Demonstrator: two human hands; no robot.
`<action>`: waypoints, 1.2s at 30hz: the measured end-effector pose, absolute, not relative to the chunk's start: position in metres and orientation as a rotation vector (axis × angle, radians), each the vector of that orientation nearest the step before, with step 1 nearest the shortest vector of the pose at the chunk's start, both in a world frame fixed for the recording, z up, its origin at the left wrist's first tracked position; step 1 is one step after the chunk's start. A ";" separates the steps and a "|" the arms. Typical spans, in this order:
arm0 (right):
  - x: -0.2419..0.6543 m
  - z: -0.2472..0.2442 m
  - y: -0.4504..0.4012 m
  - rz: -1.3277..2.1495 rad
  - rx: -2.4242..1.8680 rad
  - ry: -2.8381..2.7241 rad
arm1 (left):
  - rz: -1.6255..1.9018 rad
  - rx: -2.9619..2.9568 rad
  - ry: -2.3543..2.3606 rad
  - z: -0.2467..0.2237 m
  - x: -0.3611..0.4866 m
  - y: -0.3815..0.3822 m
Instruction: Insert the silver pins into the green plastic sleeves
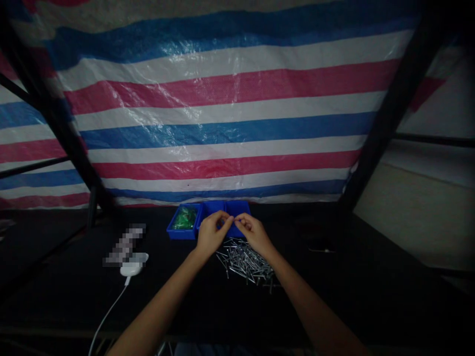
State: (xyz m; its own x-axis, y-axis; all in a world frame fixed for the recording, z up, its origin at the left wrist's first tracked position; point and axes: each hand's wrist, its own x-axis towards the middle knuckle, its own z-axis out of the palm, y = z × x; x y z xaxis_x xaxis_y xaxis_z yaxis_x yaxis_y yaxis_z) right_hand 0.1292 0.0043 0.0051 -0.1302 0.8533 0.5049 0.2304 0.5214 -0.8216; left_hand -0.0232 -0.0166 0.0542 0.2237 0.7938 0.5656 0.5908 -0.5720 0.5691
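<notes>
Both of my hands meet in front of the blue bins, just above the near edge of a pile of metal pins [247, 262] on the black table. My left hand [213, 231] has thumb and fingertips pinched together. Opposite it, my right hand [253, 231] is pinched too, its fingertips almost touching the left ones. Whatever lies between the fingertips is too small to make out. Behind the hands stand a middle blue bin [212, 205] and a right blue bin [238, 206]. The left blue bin [181, 234] holds green items in clear plastic [184, 217].
On the left of the black table [178, 306] lies a white round device [132, 264] with a cable, beside a blurred-out object [126, 244]. A dark flat object [321, 244] lies at right. Dark posts and a striped sheet [230, 133] stand behind.
</notes>
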 end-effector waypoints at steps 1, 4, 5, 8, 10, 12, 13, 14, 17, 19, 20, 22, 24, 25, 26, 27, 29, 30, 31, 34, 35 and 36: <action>0.131 0.006 0.003 0.646 -0.974 -1.681 | 1.276 2.244 1.314 0.051 -0.017 -0.015; 0.134 0.010 -0.001 0.440 -1.069 -1.782 | 1.313 2.210 1.319 0.040 -0.008 -0.011; 0.135 0.011 -0.002 0.374 -1.089 -1.810 | 1.333 2.204 1.314 0.036 -0.007 -0.011; 0.134 0.013 -0.007 0.243 -1.133 -1.884 | 1.373 2.181 1.284 0.023 -0.012 -0.012; 0.133 0.014 -0.009 0.208 -1.162 -1.931 | 1.377 2.137 1.258 0.015 -0.016 -0.012; 0.132 0.014 -0.011 0.192 -1.188 -1.971 | 1.387 2.059 1.225 0.009 -0.019 -0.011; 0.132 0.014 -0.012 0.190 -1.199 -1.988 | 1.398 2.014 1.206 0.007 -0.019 -0.010; 0.132 0.014 -0.013 0.191 -1.209 -1.998 | 1.410 1.971 1.186 0.006 -0.020 -0.010; 0.132 0.014 -0.013 0.197 -1.234 -1.968 | 1.435 1.873 1.152 0.006 -0.020 -0.009; 0.134 0.013 -0.011 0.193 -1.258 -1.900 | 1.446 1.826 1.160 0.007 -0.020 -0.009; 0.135 0.012 -0.009 0.191 -1.272 -1.864 | 1.452 1.802 1.164 0.008 -0.021 -0.009; 0.137 0.009 -0.004 0.206 -1.290 -1.810 | 1.469 1.754 1.159 0.007 -0.022 -0.008; 0.140 0.005 0.002 0.265 -1.270 -1.785 | 1.485 1.716 1.132 0.005 -0.023 -0.005; 0.140 0.003 0.005 0.309 -1.245 -1.769 | 1.488 1.702 1.112 0.003 -0.023 -0.003; 0.141 0.001 0.008 0.351 -1.219 -1.747 | 1.484 1.692 1.088 0.001 -0.024 0.000; 0.141 -0.001 0.010 0.392 -1.191 -1.724 | 1.475 1.685 1.063 -0.001 -0.024 0.002; 0.141 -0.004 0.014 0.469 -1.146 -1.670 | 1.443 1.679 1.026 -0.006 -0.025 0.005; 0.141 -0.005 0.015 0.508 -1.125 -1.641 | 1.423 1.680 1.016 -0.008 -0.025 0.007; 0.140 -0.005 0.016 0.548 -1.106 -1.612 | 1.403 1.681 1.013 -0.009 -0.025 0.007; 0.138 -0.006 0.017 0.655 -1.047 -1.546 | 1.328 1.693 1.002 -0.011 -0.023 0.006; 0.137 -0.006 0.017 0.681 -1.030 -1.536 | 1.303 1.697 0.989 -0.011 -0.022 0.005; 0.136 -0.006 0.017 0.701 -1.017 -1.533 | 1.279 1.701 0.973 -0.011 -0.021 0.004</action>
